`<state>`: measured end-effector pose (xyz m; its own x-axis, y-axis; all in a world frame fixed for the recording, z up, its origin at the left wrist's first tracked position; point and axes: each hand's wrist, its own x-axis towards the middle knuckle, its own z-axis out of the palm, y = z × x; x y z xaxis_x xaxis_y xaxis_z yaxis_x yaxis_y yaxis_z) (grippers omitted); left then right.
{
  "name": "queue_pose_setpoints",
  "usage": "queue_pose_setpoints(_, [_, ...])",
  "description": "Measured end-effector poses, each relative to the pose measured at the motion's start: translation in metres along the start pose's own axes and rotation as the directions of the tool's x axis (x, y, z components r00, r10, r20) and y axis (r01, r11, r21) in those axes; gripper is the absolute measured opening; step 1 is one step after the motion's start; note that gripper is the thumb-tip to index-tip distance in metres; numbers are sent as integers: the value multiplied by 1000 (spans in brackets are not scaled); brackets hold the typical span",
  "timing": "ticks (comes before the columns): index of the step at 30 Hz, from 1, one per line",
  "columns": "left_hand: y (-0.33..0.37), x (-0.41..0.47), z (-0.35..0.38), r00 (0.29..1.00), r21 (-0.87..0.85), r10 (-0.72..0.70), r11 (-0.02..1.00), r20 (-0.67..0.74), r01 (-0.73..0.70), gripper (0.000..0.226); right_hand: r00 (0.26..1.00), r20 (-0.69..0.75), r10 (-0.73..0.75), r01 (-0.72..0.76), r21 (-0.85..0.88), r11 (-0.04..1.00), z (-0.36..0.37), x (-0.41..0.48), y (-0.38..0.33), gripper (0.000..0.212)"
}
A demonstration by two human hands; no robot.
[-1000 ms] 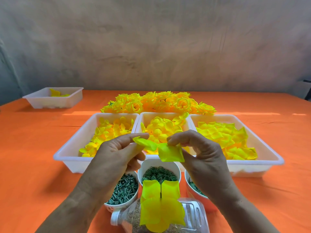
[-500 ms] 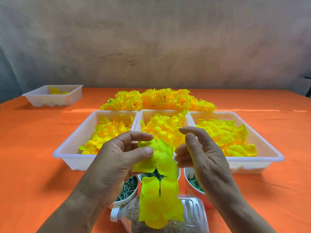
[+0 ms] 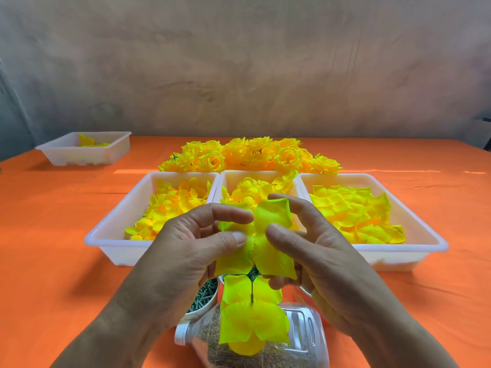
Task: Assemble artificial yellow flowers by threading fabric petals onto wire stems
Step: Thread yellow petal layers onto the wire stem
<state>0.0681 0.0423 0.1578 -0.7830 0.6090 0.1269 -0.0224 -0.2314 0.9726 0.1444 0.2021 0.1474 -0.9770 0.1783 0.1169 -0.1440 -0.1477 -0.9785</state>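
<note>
A yellow fabric petal piece (image 3: pixel 261 240) is held spread out between my left hand (image 3: pixel 191 251) and my right hand (image 3: pixel 316 251), both pinching it near its middle. Just below it a thin wire stem (image 3: pixel 251 289) stands upright, with another yellow petal layer (image 3: pixel 252 325) threaded low on it. The stem rises from a clear plastic bottle (image 3: pixel 297 338) lying on its side, filled with brown grains. The stem's tip is hidden behind the held petal piece.
Three white trays of yellow petals stand side by side: left (image 3: pixel 117 235), middle (image 3: pixel 228 179), right (image 3: pixel 414 229). Finished yellow flowers (image 3: pixel 249 155) are piled behind them. A bowl of green pieces (image 3: pixel 202 298) sits by my left wrist. A fourth tray (image 3: pixel 79 155) sits far left.
Both hands have lowered the petal piece from above the trays to just over the wire stem. My right hand let go briefly, then pinched the petal piece again and spread it flat.
</note>
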Motion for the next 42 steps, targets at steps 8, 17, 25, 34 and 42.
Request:
queue_pose_setpoints(8, [-8,-7,-3,997,92,-71,993,6,70,25,1000,-13,16,-16,50,999,-2,-7,9,60])
queue_pose_setpoints(17, [-10,-6,-5,988,105,-149,984,40,144,27,999,24,32,-32,27,999,4,-13,13,42])
queue_pose_setpoints(25, [-11,-4,-3,979,96,-201,976,32,197,22,997,34,70,-71,21,997,4,-15,15,27])
queue_pose_setpoints(34, [-14,-3,-7,976,140,-210,970,58,201,25,996,21,83,-82,-47,996,3,-13,20,32])
queue_pose_setpoints(42, [-16,-7,-9,983,140,-174,976,60,165,42,996,13,93,-92,-69,993,1,-13,22,32])
